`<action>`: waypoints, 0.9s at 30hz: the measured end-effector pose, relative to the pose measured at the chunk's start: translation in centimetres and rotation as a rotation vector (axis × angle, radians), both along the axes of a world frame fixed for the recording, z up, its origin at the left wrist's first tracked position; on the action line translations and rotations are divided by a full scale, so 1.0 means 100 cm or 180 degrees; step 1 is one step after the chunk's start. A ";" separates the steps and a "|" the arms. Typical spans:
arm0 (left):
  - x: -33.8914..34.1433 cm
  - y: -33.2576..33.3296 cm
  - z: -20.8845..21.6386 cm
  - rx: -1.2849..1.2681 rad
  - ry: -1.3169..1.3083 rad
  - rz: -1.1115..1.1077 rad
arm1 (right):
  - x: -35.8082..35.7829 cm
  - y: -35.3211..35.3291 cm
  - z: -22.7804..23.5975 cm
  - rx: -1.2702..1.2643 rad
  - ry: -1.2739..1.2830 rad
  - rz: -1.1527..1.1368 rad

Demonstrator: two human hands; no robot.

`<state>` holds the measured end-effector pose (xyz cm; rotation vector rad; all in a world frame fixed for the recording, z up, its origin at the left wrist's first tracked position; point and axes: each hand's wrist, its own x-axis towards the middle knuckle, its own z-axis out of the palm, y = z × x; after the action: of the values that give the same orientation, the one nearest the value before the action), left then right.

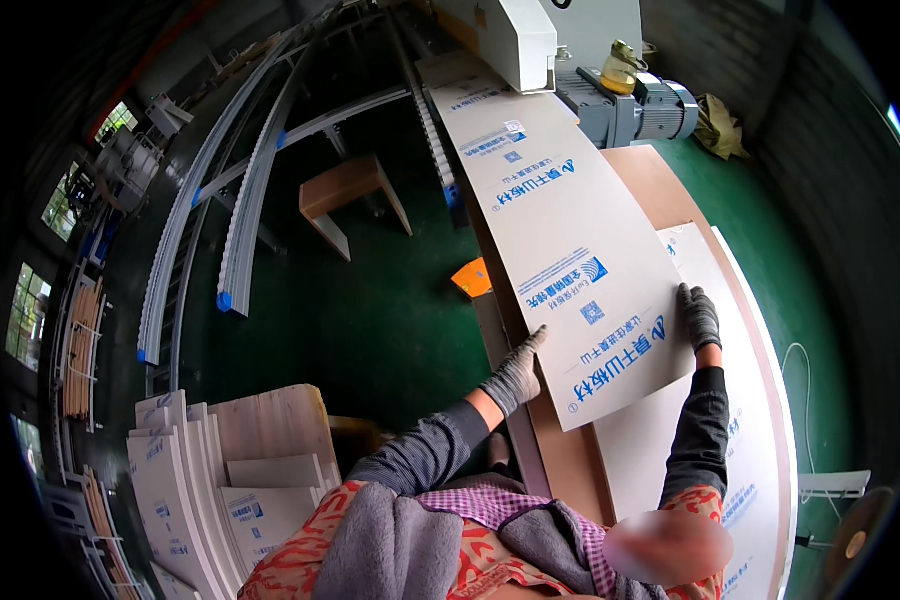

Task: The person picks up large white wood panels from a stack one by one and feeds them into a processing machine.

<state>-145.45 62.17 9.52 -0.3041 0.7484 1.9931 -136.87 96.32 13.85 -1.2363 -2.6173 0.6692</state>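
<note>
A long white printed board runs from just before me up to the white machine at the far end. My left hand, in a grey glove, holds the board's left edge near its close corner, thumb on top and the other fingers hidden beneath. My right hand, gloved alike, grips the right edge, its fingers bent over the board. Under the near end lie a brown panel and more white printed panels.
Grey roller rails stretch away at the left, beside a small brown wooden stool. Several cut panels stand upright at the lower left. A grey motor sits right of the machine. A white cable trails over the green floor.
</note>
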 end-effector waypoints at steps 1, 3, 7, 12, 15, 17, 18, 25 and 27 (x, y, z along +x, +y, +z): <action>0.013 0.004 -0.003 -0.0053 -0.0081 -0.0003 | 0.010 -0.012 0.006 0.0137 0.0039 -0.0063; 0.040 0.001 -0.010 -0.0166 -0.0188 0.0067 | 0.028 -0.017 0.001 0.0082 -0.0037 0.0010; 0.082 -0.001 -0.014 -0.0149 -0.0152 -0.0084 | 0.077 -0.005 -0.023 0.0299 0.0235 -0.0003; 0.140 -0.009 -0.026 -0.0280 -0.0049 0.0128 | 0.130 -0.027 -0.019 0.0301 0.0115 0.0033; 0.178 -0.007 -0.013 -0.0353 -0.0187 0.0055 | 0.169 -0.021 -0.024 0.0417 -0.0013 0.0041; 0.203 -0.013 -0.013 -0.0332 -0.0211 0.0059 | 0.198 -0.026 -0.031 0.0400 0.0024 0.0051; 0.218 -0.015 -0.014 -0.0320 -0.0225 0.0061 | 0.211 -0.025 -0.031 0.0325 -0.0017 0.0108; 0.322 -0.038 -0.043 -0.0417 0.0150 0.0094 | 0.322 -0.042 -0.056 0.0383 -0.0006 0.0369; 0.355 -0.045 -0.038 -0.0389 0.0199 0.0138 | 0.368 -0.042 -0.064 0.0725 0.0197 0.0527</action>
<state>-109.98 57.65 5.69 -0.3335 0.9126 2.0092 -100.10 92.13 7.47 -0.9281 -2.6746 0.4113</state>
